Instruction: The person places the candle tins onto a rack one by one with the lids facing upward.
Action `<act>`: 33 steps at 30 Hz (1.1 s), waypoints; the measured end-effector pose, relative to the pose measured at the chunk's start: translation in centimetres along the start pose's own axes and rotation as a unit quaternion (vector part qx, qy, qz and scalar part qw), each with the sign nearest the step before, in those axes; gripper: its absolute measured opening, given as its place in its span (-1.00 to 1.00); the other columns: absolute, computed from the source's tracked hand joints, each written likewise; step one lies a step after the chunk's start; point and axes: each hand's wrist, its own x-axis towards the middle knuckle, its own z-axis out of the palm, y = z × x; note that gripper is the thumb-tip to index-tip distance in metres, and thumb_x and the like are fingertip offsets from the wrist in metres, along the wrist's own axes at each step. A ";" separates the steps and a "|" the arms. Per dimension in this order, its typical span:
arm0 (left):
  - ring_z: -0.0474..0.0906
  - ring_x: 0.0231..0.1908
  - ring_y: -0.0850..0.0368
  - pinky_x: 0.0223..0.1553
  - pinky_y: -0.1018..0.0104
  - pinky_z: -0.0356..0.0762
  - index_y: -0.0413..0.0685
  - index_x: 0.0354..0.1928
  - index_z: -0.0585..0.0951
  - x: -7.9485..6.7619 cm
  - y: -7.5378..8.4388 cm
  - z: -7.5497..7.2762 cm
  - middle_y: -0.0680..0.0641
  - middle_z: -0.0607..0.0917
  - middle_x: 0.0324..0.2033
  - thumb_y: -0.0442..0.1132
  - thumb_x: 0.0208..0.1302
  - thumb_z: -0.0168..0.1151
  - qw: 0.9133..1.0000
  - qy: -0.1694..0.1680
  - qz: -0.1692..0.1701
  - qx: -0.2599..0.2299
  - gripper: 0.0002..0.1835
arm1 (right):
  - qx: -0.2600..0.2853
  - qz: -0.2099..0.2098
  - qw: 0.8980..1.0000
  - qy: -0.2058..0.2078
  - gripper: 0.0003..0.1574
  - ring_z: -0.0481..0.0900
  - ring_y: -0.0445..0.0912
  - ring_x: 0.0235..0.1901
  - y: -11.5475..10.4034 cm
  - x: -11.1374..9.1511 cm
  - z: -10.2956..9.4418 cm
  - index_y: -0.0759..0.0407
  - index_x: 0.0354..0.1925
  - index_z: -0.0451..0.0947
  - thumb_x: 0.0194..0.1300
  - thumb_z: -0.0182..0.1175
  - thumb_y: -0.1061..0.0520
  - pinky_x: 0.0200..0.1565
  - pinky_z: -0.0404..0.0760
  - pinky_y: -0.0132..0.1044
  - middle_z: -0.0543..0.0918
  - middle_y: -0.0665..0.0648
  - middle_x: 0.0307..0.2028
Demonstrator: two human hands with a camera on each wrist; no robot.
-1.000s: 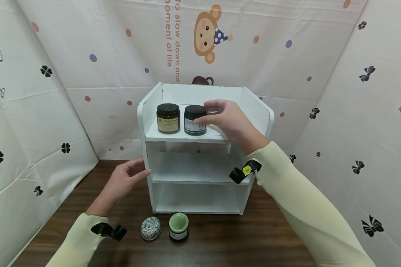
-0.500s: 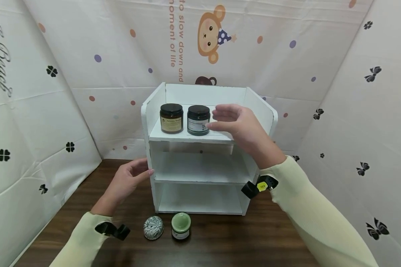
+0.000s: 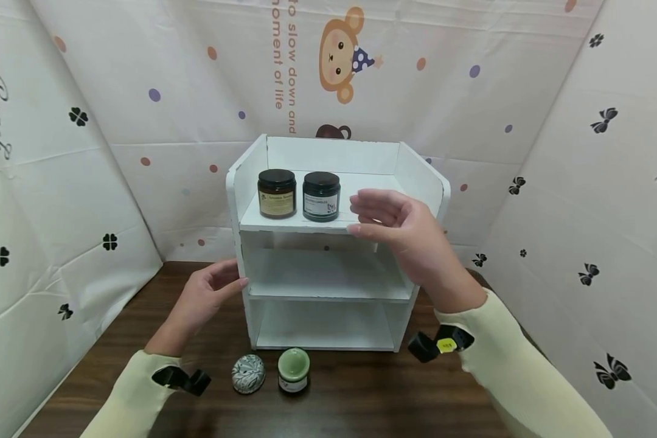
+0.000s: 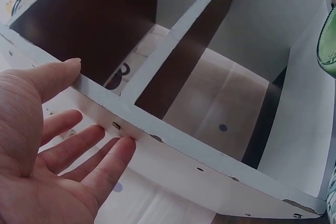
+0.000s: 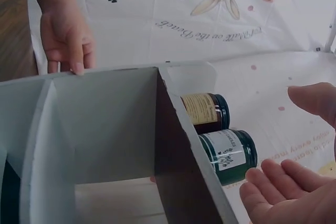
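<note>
Two lidded candle jars stand side by side on the top tier of a white shelf (image 3: 328,281): an amber jar (image 3: 277,198) with a yellow label and a dark green jar (image 3: 321,201) with a white label. To the right of the green jar my right hand (image 3: 407,234) hovers, fingers loosely extended and holding nothing. My left hand (image 3: 205,301) touches the shelf's left side, its thumb at the front edge and its fingers along the outer face, as the left wrist view also shows.
On the dark wooden table (image 3: 372,395) before the shelf sit a round grey-and-white patterned object (image 3: 248,374) and a small green candle jar (image 3: 293,371). Printed white cloth (image 3: 186,121) hangs behind and on both sides.
My right hand has let go of the dark green jar and drawn away to the right and down. The left hand stays at the shelf's side.
</note>
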 end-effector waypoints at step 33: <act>0.56 0.23 -0.12 0.15 0.04 0.61 0.01 0.41 0.49 -0.1 -0.1 0.1 -0.17 0.63 0.26 0.06 0.35 0.38 1.000 -0.001 -0.008 -0.006 -0.34 | 0.075 -0.101 0.991 -0.044 -0.34 0.58 0.00 0.29 9.8 -7.5 4.6 0.33 0.23 0.52 0.17 0.45 0.37 0.33 0.52 -0.26 0.67 0.18 0.21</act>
